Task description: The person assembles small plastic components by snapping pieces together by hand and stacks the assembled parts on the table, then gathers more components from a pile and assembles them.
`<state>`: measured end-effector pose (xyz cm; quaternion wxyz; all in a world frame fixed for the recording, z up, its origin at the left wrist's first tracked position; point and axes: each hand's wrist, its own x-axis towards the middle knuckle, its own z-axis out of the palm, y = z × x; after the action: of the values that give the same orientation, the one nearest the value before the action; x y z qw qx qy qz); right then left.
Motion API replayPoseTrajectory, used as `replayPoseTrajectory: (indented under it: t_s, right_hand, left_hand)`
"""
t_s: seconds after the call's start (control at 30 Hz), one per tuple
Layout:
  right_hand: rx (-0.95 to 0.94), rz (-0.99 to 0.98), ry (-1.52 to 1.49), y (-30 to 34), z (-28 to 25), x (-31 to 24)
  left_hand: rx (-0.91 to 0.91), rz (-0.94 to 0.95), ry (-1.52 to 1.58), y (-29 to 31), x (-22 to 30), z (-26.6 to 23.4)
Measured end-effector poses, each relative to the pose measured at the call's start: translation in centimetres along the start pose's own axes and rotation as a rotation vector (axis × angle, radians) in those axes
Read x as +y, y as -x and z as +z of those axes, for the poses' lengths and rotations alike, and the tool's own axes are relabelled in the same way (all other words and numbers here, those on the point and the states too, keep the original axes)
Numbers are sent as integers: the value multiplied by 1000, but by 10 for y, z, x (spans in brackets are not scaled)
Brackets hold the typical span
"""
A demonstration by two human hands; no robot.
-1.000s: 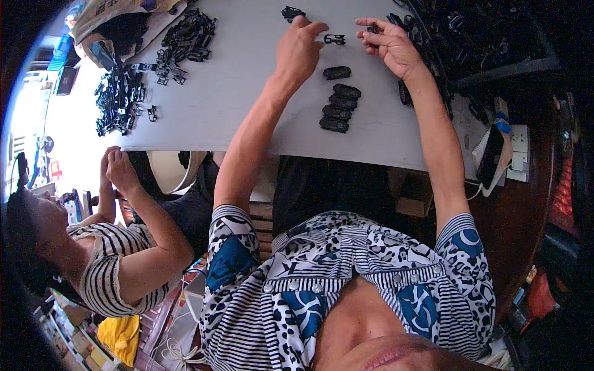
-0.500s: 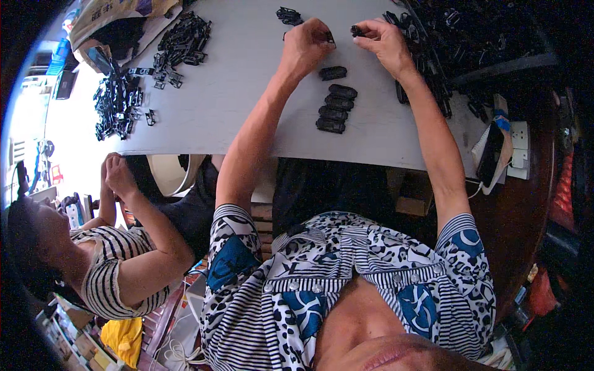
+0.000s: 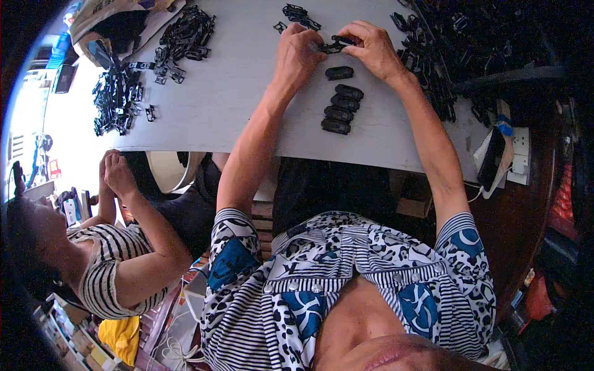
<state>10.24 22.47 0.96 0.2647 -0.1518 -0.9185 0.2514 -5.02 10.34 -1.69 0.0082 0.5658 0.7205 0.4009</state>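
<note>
Here, left hand (image 3: 300, 57) and right hand (image 3: 372, 51), each grip pinched closed on black parts (image 3: 336, 45); upper left, a printed bag (image 3: 159, 28).

Pale grey table (image 3: 204, 111), white glare (image 3: 37, 105) at left, dark brown wooden furniture (image 3: 526, 204) at right

Glare whitens the far left, while the dark corners look grainy.

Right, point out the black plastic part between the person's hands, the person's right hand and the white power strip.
Black plastic part (image 3: 335, 46): head view, its visible middle.
Right hand (image 3: 375, 54): head view, its middle.
White power strip (image 3: 521, 146): head view, its socket face.
</note>
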Motion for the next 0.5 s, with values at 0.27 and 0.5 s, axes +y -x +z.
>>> replayPoseTrajectory:
  t_s: [0.27,0.5]
  right_hand:
    - [-61,-199,124,-8,8,3]
    - [-104,-230,143,-13,10,2]
  left_hand:
    - [40,48,51,0,-5,3]
    - [15,69,64,-1,-7,1]
